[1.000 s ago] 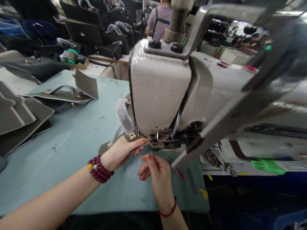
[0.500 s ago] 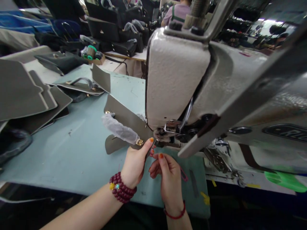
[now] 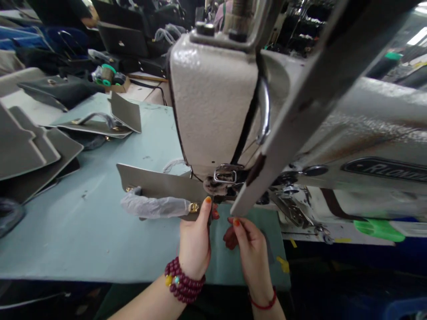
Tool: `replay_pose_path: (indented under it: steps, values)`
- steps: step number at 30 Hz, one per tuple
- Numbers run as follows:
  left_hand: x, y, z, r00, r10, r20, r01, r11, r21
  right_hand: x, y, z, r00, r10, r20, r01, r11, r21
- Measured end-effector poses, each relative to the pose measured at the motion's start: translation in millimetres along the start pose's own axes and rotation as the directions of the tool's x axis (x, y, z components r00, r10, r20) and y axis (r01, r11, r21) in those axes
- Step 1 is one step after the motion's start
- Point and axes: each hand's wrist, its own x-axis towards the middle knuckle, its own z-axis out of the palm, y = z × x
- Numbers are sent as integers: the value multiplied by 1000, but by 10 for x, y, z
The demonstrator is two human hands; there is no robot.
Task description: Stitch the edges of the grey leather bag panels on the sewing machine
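My left hand grips the right end of a grey bag panel, thumb on top, right by the needle area of a sewing machine. On the panel is a handle wrapped in white plastic, with gold-coloured fittings at its ends. To the right, below the machine head, my right hand is closed in a pinch, apart from the panel. Whatever lies between its fingertips, if anything, is too small to make out. The machine hides the panel's far right edge.
Grey panels are stacked at the left, and another handled grey piece lies behind. Thread spools stand in a box near black bags. A slanting metal bar crosses before the machine. A person's arm shows at upper left.
The panel has swung so that its long edge lies more level. My right hand has drawn away rightward from my left hand, which keeps its grip. The camera view has shifted.
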Motion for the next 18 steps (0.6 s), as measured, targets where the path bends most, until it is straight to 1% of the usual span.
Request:
replay_pose_path:
  steps: [3, 5, 7, 9, 10, 11, 12, 13, 14, 15, 16, 17, 18]
  values:
    - [8, 44, 37, 998, -61, -2, 61, 996, -64, -3, 68, -119, 992, -55, -117, 29, 977, -213]
    - [13, 48, 61, 997, -79, 17, 80, 990, -116, -8, 148, -210, 977, -142, -158, 67, 912, -405]
    - [-6, 16, 34, 994, -94, 52, 101, 983, -156, -27, 249, -297, 961, -243, -132, 114, 781, -614]
    - [-72, -32, -88, 982, -130, 137, 148, 980, -133, -54, 357, -369, 946, -316, -69, 143, 602, -786]
    - [-120, -42, -192, 963, -168, 210, 188, 979, -77, -65, 410, -396, 940, -338, -40, 148, 511, -847]
    - [-171, -27, -319, 928, -223, 300, 228, 974, 19, -72, 460, -419, 933, -359, -17, 149, 431, -890]
    - [-214, 23, -463, 878, -283, 387, 244, 958, 147, -74, 503, -438, 925, -379, 1, 151, 366, -919]
    - [-239, 118, -611, 806, -353, 475, 235, 927, 291, -68, 539, -453, 918, -396, 17, 154, 317, -936]
    - [-231, 261, -750, 758, -390, 524, 175, 894, 413, -58, 565, -467, 912, -408, 34, 163, 285, -945]
    - [-180, 448, -867, 740, -361, 567, 58, 875, 481, -46, 580, -479, 907, -418, 48, 174, 270, -947]
    - [-79, 667, -952, 756, -266, 599, -99, 857, 506, -34, 583, -490, 902, -427, 55, 188, 276, -943]
    - [73, 899, -1000, 832, -45, 553, -291, 814, 503, -28, 575, -497, 899, -435, 53, 202, 304, -931]
    - [269, 1120, -1010, 852, 175, 493, -450, 726, 520, -29, 556, -499, 900, -433, 38, 209, 355, -911]
